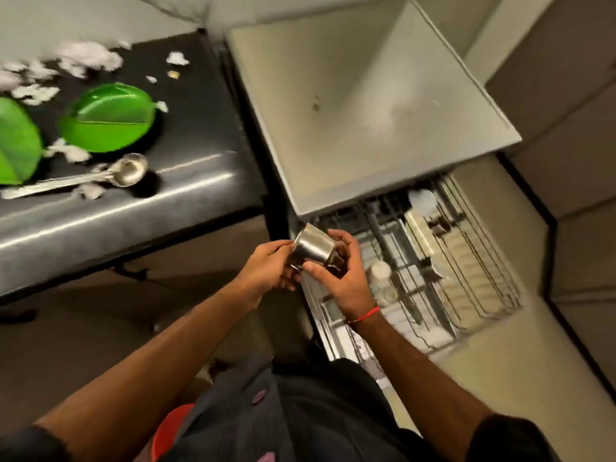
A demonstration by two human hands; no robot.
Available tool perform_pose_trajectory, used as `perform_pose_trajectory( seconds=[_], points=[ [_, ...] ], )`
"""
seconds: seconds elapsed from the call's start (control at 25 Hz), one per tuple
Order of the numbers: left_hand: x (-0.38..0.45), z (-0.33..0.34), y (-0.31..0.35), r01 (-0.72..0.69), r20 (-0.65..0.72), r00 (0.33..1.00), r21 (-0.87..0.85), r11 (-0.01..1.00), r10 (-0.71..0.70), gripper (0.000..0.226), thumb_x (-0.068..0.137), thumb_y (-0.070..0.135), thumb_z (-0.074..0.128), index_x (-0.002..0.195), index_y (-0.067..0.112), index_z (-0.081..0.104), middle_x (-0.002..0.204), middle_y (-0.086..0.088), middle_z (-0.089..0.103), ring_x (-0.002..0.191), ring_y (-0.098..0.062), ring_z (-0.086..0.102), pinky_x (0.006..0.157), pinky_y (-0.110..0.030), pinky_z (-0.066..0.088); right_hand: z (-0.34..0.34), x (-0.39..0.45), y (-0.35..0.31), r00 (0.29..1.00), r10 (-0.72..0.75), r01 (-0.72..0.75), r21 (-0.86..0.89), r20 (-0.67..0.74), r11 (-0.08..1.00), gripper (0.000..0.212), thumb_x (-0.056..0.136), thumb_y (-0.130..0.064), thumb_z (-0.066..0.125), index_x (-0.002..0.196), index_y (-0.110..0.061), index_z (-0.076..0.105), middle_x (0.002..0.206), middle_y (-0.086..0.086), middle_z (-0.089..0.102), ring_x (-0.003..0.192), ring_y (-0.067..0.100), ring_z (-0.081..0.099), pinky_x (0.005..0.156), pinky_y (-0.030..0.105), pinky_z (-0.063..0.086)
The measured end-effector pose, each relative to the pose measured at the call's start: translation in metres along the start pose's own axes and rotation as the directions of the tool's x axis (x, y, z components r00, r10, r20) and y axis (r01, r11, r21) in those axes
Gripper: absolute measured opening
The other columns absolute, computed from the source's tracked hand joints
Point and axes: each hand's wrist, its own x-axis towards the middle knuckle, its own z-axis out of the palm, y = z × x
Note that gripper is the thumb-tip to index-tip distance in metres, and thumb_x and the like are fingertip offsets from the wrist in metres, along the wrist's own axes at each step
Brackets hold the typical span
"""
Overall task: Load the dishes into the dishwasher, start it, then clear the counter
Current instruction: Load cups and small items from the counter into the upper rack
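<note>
A small steel cup (315, 247) is held tilted between both hands, just above the left front corner of the pulled-out dishwasher rack (483, 278). My left hand (266, 268) grips its near side and my right hand (340, 275) wraps around its open end. The rack holds a few pale cups or containers (380, 271). On the black counter (186, 195) to the left lie a green plate (110, 120), part of a second green plate (16, 148) and a steel ladle (128, 170).
White crumpled paper scraps (83, 58) litter the counter around the plates. The dishwasher's grey top (366, 95) stands right of the counter. Beige cabinet fronts (566, 111) rise at the far right. A red object (170, 428) shows near my waist.
</note>
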Motion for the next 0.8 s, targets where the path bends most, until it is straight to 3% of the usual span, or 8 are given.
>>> perform_pose_trajectory(
  seconds=[0.2, 0.36, 0.44, 0.56, 0.68, 0.8],
  points=[
    [0.047, 0.093, -0.003, -0.033, 0.129, 0.991, 0.418, 0.908, -0.024, 0.031, 0.105, 0.045, 0.041, 0.113, 0.023, 0.06, 0.109, 0.003, 0.069, 0.069, -0.015, 0.068, 0.048, -0.021, 0.048, -0.116, 0.006, 0.04, 0.94, 0.183, -0.164, 0.089, -0.289, 0.983, 0.059, 0.083, -0.005, 0.075, 0.134, -0.014, 0.047, 0.122, 0.011, 0.064, 0.109, 0.029, 0.066, 0.087, 0.047, 0.057],
    [0.077, 0.125, 0.003, -0.07, 0.16, 0.987, 0.524, 0.849, -0.017, 0.018, 0.103, 0.044, 0.049, 0.111, 0.03, 0.058, 0.108, -0.001, 0.067, 0.077, -0.014, 0.068, 0.044, -0.012, 0.043, -0.17, 0.045, 0.08, 0.872, 0.291, -0.285, 0.073, -0.393, 0.956, 0.063, 0.083, 0.0, 0.073, 0.138, -0.016, 0.046, 0.122, 0.005, 0.062, 0.109, 0.022, 0.065, 0.093, 0.047, 0.055],
    [0.094, 0.134, 0.005, -0.107, 0.161, 0.987, 0.58, 0.808, 0.015, 0.016, 0.102, 0.043, 0.052, 0.112, 0.032, 0.059, 0.102, 0.002, 0.068, 0.077, -0.012, 0.068, 0.053, -0.015, 0.047, -0.183, 0.075, 0.104, 0.876, 0.292, -0.339, -0.059, -0.383, 0.939, 0.068, 0.078, 0.002, 0.075, 0.137, -0.017, 0.047, 0.125, 0.009, 0.059, 0.109, 0.024, 0.065, 0.095, 0.048, 0.054],
    [0.118, 0.144, 0.002, -0.117, 0.138, 0.99, 0.607, 0.786, 0.041, 0.021, 0.102, 0.042, 0.052, 0.117, 0.03, 0.061, 0.1, 0.009, 0.065, 0.085, -0.012, 0.067, 0.073, -0.022, 0.051, -0.191, 0.123, 0.14, 0.921, 0.243, -0.357, -0.412, -0.304, 0.838, 0.073, 0.072, -0.017, 0.081, 0.135, -0.03, 0.046, 0.134, 0.01, 0.046, 0.116, 0.029, 0.057, 0.097, 0.047, 0.053],
    [0.13, 0.146, -0.006, -0.096, 0.118, 0.993, 0.584, 0.806, 0.034, 0.022, 0.103, 0.039, 0.051, 0.118, 0.026, 0.061, 0.098, 0.012, 0.063, 0.084, -0.01, 0.067, 0.066, -0.015, 0.048, -0.189, 0.163, 0.172, 0.953, 0.222, -0.301, -0.721, -0.205, 0.625, 0.074, 0.075, -0.034, 0.08, 0.136, -0.038, 0.038, 0.135, 0.012, 0.04, 0.111, 0.035, 0.056, 0.092, 0.049, 0.054],
    [0.133, 0.143, -0.019, -0.074, 0.103, 0.994, 0.565, 0.822, 0.019, 0.026, 0.103, 0.036, 0.051, 0.121, 0.021, 0.062, 0.107, 0.006, 0.064, 0.092, -0.014, 0.067, 0.063, -0.015, 0.051, -0.181, 0.182, 0.188, 0.947, 0.26, -0.299, -0.81, -0.188, 0.505, 0.071, 0.078, -0.043, 0.074, 0.139, -0.029, 0.04, 0.135, 0.016, 0.039, 0.111, 0.041, 0.056, 0.089, 0.05, 0.053]
  ],
)
